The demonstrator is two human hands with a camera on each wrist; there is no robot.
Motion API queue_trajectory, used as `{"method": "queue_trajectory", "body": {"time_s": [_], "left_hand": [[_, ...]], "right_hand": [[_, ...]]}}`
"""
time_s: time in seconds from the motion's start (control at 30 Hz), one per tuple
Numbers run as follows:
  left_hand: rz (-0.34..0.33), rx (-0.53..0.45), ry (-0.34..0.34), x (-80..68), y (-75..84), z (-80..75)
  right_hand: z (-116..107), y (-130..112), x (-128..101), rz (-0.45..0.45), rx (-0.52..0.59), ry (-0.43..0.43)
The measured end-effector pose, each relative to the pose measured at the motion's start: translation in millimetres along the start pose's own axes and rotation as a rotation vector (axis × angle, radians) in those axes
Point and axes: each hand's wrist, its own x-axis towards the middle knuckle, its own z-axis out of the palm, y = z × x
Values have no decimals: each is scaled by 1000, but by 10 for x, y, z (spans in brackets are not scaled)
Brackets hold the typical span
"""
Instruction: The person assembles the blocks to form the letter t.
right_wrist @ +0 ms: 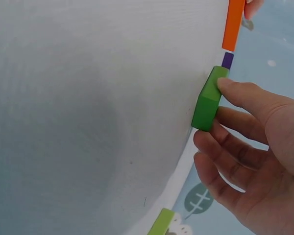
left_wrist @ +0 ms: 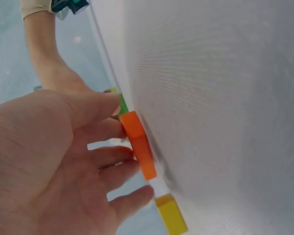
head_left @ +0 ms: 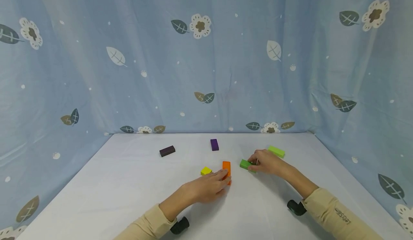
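In the head view, my left hand reaches over an orange block, fingertips at its side. The left wrist view shows its fingers loosely bent against the orange block, the thumb apart near one end. A yellow block lies just beyond the left hand. My right hand pinches a green block between thumb and fingers. In the right wrist view, the thumb presses one face of the green block, with the index finger behind it. The fingers partly cover the green block in the head view.
A light green block lies beyond the right hand. Farther back on the white table are a purple block and a dark brown block. A blue patterned curtain borders the table's back and sides.
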Motion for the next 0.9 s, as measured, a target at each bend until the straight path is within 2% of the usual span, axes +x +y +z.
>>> {"method": "queue_trajectory", "body": {"time_s": [0.27, 0.63, 0.9], "left_hand": [[12, 0, -4, 8, 7, 9], [48, 39, 19, -6, -10, 0], [40, -17, 0, 11, -56, -19]], "right_hand": [[-23, -18, 5, -40, -25, -9], [-36, -75, 68, -25, -42, -39], [-38, -112, 141, -19, -34, -41]]}}
